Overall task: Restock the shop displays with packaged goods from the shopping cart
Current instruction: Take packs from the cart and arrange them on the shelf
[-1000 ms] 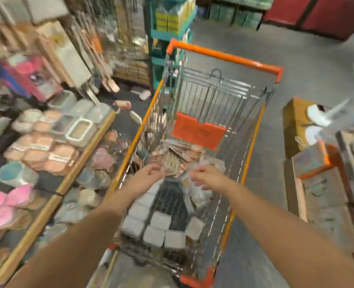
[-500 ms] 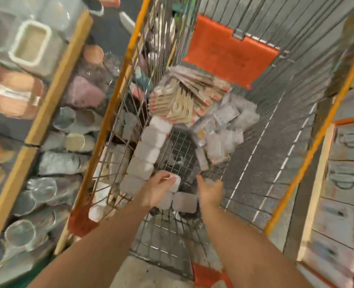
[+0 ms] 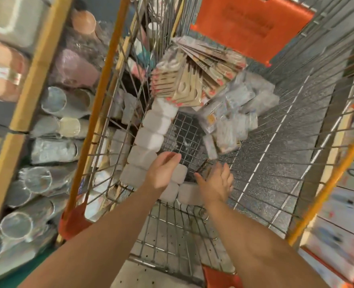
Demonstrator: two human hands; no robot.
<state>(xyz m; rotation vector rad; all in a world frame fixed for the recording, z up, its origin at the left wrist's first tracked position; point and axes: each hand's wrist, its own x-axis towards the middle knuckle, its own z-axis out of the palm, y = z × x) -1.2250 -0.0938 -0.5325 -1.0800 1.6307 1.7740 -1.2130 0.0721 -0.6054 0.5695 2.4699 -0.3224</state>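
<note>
I am looking down into a wire shopping cart (image 3: pixel 275 163) with an orange rim. A row of white rectangular packs (image 3: pixel 151 138) runs along its left inside wall and turns along the near end. My left hand (image 3: pixel 163 173) reaches down at that near corner, its fingers curled over one white pack (image 3: pixel 179 173). Beside it, my right hand (image 3: pixel 215 181) hovers with fingers spread over the cart floor and holds nothing. Farther in lie a fan of card-backed packets (image 3: pixel 192 80) and a heap of clear plastic bags (image 3: pixel 234 115).
An orange flap (image 3: pixel 250 28) closes the cart's far end. To the left runs a display shelf with a wooden edge (image 3: pixel 37 75), packed with wrapped round containers (image 3: pixel 53 100). Stacked printed boxes (image 3: pixel 346 208) stand close on the right.
My view has dropped into the cart. Both hands came back from the card packets to the near corner. The left hand took hold of a white pack and the right hand spread its fingers.
</note>
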